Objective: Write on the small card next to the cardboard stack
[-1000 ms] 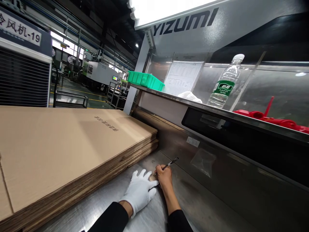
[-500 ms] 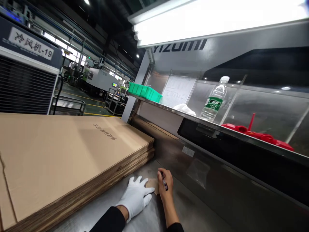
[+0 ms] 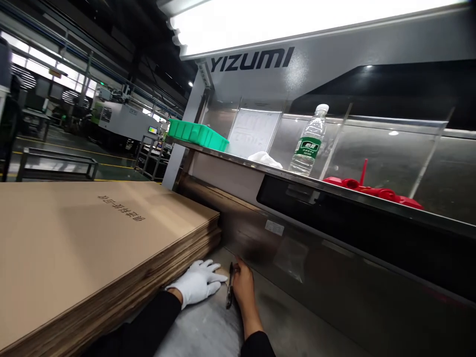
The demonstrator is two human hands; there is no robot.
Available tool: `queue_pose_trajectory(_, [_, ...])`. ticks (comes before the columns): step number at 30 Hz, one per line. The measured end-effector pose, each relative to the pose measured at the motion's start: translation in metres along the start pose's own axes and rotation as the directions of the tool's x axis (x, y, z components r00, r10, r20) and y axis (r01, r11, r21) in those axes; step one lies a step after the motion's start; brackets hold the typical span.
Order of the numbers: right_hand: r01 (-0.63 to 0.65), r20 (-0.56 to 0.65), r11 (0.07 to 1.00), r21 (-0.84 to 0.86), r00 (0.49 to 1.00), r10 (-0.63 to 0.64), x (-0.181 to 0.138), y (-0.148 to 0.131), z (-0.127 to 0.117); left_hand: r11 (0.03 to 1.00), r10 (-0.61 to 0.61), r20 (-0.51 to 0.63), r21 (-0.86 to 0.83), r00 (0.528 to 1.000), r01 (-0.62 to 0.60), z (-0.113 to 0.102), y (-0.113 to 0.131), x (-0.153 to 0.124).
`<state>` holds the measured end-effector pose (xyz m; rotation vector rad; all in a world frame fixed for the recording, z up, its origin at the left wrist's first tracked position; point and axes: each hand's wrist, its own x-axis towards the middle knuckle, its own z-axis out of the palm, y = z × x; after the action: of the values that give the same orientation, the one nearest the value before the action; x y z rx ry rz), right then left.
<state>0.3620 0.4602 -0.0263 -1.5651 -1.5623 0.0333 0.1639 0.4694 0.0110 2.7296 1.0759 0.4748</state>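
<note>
My gloved left hand point(image 3: 197, 286) lies flat, fingers spread, on the steel table point(image 3: 208, 329) beside one cardboard stack point(image 3: 92, 248); my bare right hand point(image 3: 241, 285) grips one pen point(image 3: 229, 292) there.

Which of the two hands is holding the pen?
The right hand, the bare one, holds the pen low against the steel table. The left hand wears a white glove and lies flat beside the cardboard stack, holding nothing.

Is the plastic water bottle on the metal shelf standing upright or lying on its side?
Upright. The water bottle stands on its base on the metal shelf, white cap at the top, green label level around its middle.
</note>
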Motion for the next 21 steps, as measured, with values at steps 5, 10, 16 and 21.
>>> queue_pose_trajectory(5, [-0.050,-0.042,0.998,0.037,0.998,0.051,-0.007,-0.007,-0.007,1.000,-0.006,-0.009,-0.020,1.000,0.006,-0.001,-0.004,0.004])
queue_pose_trajectory(10, [-0.012,-0.009,0.998,0.059,1.000,0.012,-0.014,-0.020,-0.015,0.997,-0.069,-0.070,-0.034,0.995,0.066,0.006,-0.009,0.006])
queue_pose_trajectory(16, [0.049,0.122,0.991,0.123,0.990,-0.064,-0.013,-0.023,-0.019,0.996,-0.082,-0.108,-0.033,0.991,0.079,0.013,-0.012,0.012])
queue_pose_trajectory(21, [0.059,0.155,0.954,0.293,0.982,-0.108,-0.008,-0.037,-0.015,0.998,-0.049,-0.131,-0.035,0.990,0.044,0.010,-0.020,0.007])
